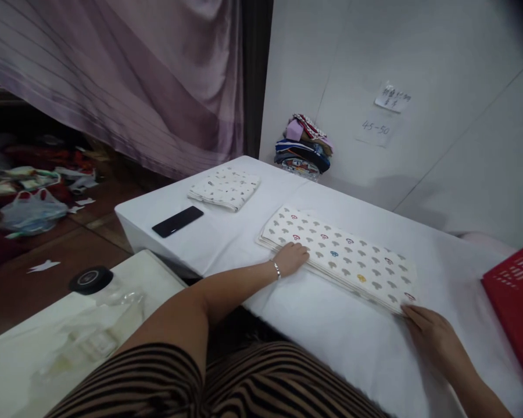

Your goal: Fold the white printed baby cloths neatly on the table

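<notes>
A long folded white cloth (340, 255) printed with grey and coloured hearts lies on the white-covered table (331, 325). My left hand (291, 258) rests on its near left edge, fingers curled against the cloth. At the cloth's near right corner my right hand (431, 332) has its fingertips touching the edge. A bracelet sits on my left wrist.
A second folded heart-print cloth (224, 188) and a black phone (177, 221) lie at the table's left end. Folded fabrics (305, 145) are stacked against the wall. A red crate (516, 302) stands at the right. A clear jar with a black lid (91, 281) sits on a low white surface.
</notes>
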Tool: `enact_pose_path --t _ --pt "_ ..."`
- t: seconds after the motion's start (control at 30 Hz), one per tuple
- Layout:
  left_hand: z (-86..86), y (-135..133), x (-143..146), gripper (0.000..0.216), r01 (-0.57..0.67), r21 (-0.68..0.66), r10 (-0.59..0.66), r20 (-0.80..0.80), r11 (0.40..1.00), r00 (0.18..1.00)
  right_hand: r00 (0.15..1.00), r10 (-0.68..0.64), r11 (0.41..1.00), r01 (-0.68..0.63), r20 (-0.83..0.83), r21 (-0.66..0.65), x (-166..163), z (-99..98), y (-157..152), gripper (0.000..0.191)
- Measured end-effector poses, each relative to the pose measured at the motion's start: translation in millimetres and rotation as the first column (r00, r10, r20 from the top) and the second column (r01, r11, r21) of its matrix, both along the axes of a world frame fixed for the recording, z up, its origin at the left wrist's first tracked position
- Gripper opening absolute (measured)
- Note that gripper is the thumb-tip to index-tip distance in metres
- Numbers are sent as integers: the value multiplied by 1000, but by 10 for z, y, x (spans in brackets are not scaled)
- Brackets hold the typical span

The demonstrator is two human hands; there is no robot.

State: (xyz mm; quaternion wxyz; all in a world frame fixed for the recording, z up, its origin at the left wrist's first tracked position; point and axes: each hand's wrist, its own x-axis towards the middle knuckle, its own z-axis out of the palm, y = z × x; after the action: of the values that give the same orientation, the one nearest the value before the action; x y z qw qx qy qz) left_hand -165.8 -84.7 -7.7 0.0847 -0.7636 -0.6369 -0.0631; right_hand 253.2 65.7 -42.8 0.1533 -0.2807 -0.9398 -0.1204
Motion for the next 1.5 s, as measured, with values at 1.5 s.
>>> enact_pose_path --t 1.5 --pt "135 -328 -1016 24 -721 -248 722 502 647 476 985 7 990 -31 -175 -138 -757 14 -439 35"
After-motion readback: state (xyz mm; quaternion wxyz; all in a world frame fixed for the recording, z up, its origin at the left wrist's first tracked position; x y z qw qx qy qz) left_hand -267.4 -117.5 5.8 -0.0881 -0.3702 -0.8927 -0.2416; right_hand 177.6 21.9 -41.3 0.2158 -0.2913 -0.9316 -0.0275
